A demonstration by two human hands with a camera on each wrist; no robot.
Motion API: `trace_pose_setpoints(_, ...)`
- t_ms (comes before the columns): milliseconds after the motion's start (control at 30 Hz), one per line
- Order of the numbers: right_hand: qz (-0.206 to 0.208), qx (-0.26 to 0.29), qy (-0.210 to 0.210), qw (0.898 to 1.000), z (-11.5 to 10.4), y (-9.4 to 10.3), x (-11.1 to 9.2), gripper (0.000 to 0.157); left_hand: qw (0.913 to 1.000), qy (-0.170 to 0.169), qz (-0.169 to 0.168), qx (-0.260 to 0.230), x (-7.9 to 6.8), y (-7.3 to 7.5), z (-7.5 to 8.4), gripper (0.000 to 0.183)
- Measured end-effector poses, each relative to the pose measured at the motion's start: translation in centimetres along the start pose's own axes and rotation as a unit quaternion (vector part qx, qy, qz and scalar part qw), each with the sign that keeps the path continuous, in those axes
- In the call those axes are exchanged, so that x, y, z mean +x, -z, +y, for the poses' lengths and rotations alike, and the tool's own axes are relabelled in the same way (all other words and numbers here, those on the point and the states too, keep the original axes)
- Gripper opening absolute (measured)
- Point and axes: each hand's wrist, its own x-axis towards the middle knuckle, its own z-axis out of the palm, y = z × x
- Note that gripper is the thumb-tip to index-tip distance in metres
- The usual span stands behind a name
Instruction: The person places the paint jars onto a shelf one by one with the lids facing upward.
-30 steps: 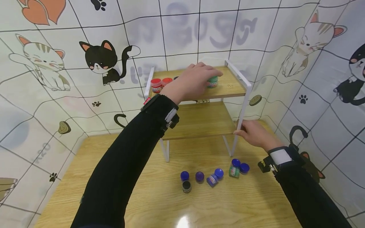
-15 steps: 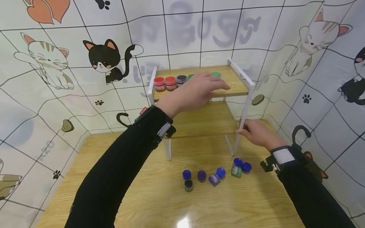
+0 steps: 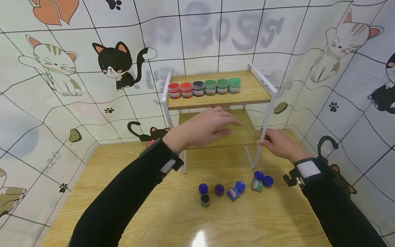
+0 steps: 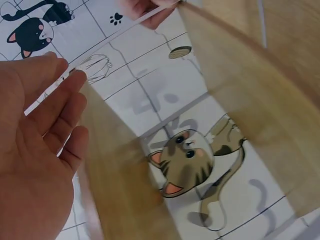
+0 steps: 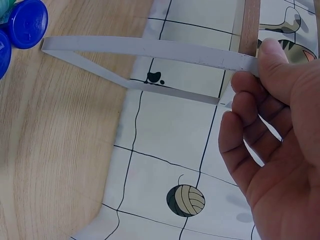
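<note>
A two-tier wooden shelf rack [image 3: 254, 92] with a white metal frame stands against the back. On its top board, two red jars [image 3: 174, 91], a dark jar [image 3: 198, 89] and several green jars [image 3: 222, 87] form a row. My left hand [image 3: 203, 128] holds nothing, its fingers loosely extended in front of the lower board [image 3: 245, 137]; the left wrist view shows the palm and relaxed fingers. With thumb and forefinger, my right hand [image 3: 279, 144] pinches the rack's right front leg [image 5: 200, 55] at the lower board's edge.
On the table before the rack lie a dark jar [image 3: 205, 200], a purple-lidded jar [image 3: 219, 190], a blue jar [image 3: 232, 194] and a green jar with a blue lid [image 3: 256, 184]. Other blue lids or jars sit beside them. A cat-printed curtain [image 3: 200, 34] encloses the table.
My left hand has let go of a green jar at the right end of the top row, then drawn back and down toward the lower board. The right hand keeps its grip on the leg.
</note>
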Motion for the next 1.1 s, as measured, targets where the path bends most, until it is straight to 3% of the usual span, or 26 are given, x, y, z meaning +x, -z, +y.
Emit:
trace_pose_setpoints(233,-0.001,0.003,-0.001,1.000,0.0,-0.1,0.0,0.016,0.9975,0.060,-0.029,-0.024,-2.6,-2.2,-0.3,0.032)
trace_pose_setpoints(500,0.002,0.005,0.004,1.000,0.0,-0.1,0.0,0.016,0.9930,0.101,-0.023,-0.056,-6.2,-5.1,-1.6,0.023)
trace_pose_setpoints(633,0.004,0.008,0.004,1.000,0.1,-0.1,-0.1,0.016,0.9870,0.140,-0.011,-0.078,-8.2,-6.8,-2.3,0.019)
trace_pose_setpoints(833,0.006,0.007,0.007,1.000,-0.1,-0.2,-0.2,0.018,0.9779,0.196,0.008,-0.073,-10.9,-8.3,-3.4,0.016)
trace_pose_setpoints(1100,-0.005,-0.002,0.004,1.000,-0.4,0.1,-0.4,0.017,0.9566,0.281,-0.018,-0.075,-13.6,-9.2,-4.4,0.020)
